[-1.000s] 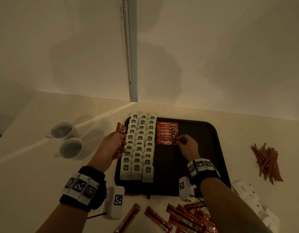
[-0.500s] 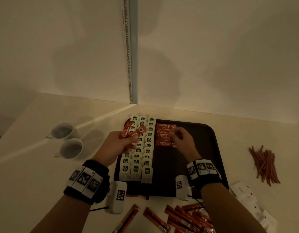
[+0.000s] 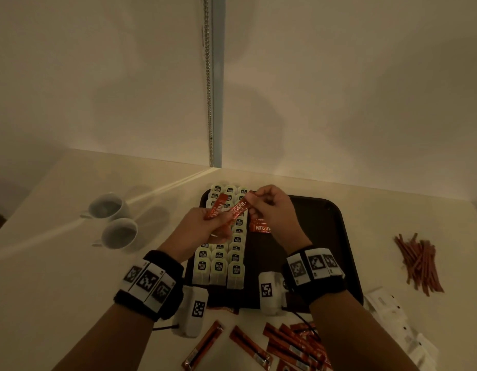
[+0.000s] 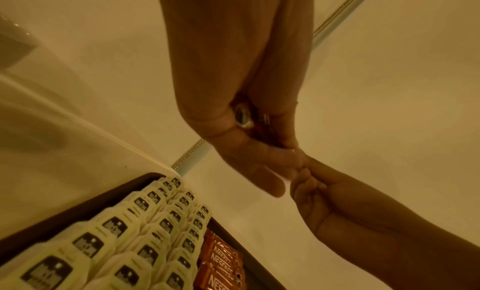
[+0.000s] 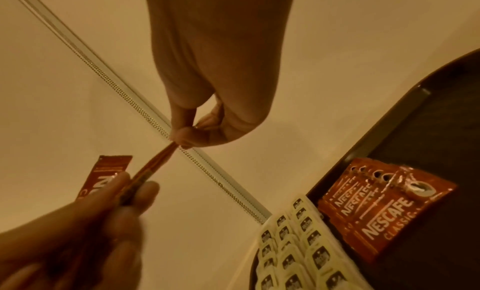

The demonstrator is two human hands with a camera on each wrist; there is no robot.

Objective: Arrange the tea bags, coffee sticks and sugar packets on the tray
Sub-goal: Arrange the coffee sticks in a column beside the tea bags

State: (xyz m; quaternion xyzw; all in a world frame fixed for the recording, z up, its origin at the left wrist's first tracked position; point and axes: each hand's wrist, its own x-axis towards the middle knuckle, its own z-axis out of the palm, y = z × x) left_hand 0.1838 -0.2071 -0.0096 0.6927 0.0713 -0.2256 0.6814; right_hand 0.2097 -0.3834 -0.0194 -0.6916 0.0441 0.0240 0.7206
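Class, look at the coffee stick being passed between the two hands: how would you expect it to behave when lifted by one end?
The coffee stick spans from left hand to right hand without sagging, so probably fairly stiff. A fingertip pinch carries it, so likely light. Its glossy wrapper may be slippery.

Both forearms enter from the bottom edge of the head view and meet in the centre of the frame. The left hand has its fingers curled in a grip. The right hand pinches with thumb and forefinger, fingertips pressed together.
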